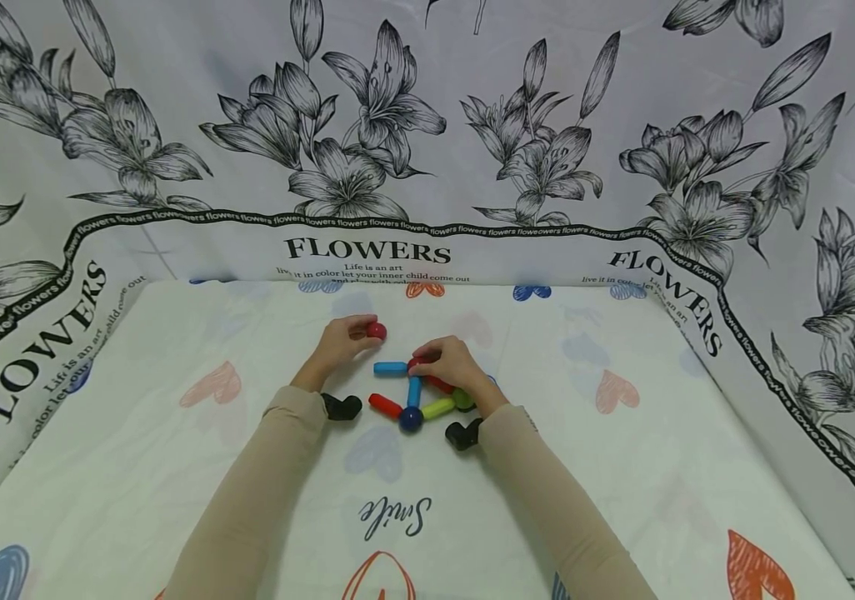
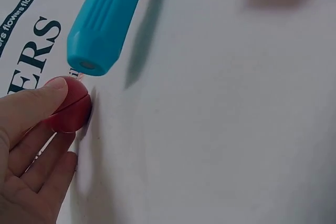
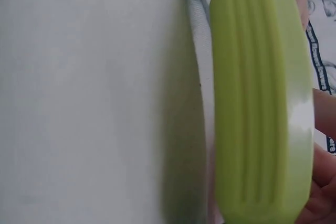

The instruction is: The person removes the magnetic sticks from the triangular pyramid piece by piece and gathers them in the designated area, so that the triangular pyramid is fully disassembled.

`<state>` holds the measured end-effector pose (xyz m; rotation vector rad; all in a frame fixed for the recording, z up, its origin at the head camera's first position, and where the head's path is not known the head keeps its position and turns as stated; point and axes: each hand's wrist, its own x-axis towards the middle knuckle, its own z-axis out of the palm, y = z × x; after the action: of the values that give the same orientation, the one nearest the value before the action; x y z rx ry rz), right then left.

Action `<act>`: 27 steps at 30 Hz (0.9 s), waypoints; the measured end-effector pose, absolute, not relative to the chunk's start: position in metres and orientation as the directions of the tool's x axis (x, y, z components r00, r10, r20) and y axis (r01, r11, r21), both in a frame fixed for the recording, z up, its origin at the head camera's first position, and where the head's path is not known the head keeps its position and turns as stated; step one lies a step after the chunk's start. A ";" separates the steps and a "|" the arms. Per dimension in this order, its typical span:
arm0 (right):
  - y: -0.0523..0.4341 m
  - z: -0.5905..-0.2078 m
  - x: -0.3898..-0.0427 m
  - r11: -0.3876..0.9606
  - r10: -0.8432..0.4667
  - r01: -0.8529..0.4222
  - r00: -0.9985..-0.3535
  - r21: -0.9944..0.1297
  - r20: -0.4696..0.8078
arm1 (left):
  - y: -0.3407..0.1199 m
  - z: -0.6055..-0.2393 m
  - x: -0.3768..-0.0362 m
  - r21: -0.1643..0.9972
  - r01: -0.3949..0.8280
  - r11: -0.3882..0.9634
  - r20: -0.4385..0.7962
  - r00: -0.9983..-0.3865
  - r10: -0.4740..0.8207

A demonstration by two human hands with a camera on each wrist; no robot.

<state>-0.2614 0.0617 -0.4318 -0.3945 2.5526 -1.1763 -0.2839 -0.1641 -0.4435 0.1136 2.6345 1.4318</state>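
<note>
My left hand (image 1: 341, 343) pinches a red ball (image 2: 73, 111) between thumb and fingers, just beyond the free end of a light blue rod (image 1: 390, 368). That rod belongs to a construction of magnetic-style rods and balls. At its far corner, my right hand (image 1: 452, 358) holds another red ball (image 1: 414, 365) with the fingertips, partly covering it. A second blue rod (image 1: 414, 391) runs from there to a dark blue ball (image 1: 410, 418). From this ball a red rod (image 1: 385, 406) points left, and a yellow-green rod (image 3: 252, 98) leads to a green ball (image 1: 462, 400).
A white tablecloth (image 1: 247, 483) with printed hearts and lettering covers the table. Behind it hangs a flower-printed cloth (image 1: 427, 183). Black wrist cameras sit under the left wrist (image 1: 342, 407) and right wrist (image 1: 463, 434).
</note>
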 end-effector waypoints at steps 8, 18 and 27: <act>0.062 -0.433 -0.262 0.630 -0.353 -0.096 -0.919 -0.770 -0.174 | -0.171 -0.442 -0.280 0.841 0.022 0.541 -0.049 -0.992 0.116; 0.062 -0.435 -0.262 0.619 -0.340 -0.061 -0.919 -0.783 -0.198 | -0.179 -0.440 -0.266 0.841 0.076 0.536 0.051 -0.997 0.061; 0.063 -0.434 -0.262 0.627 -0.343 -0.059 -0.916 -0.777 -0.208 | -0.171 -0.441 -0.248 0.855 0.045 0.517 0.061 -0.998 -0.013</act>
<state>-0.2623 0.0628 -0.4340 -0.3226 2.5157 -1.1832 -0.2482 -0.1707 -0.4413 0.0300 2.7873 1.5734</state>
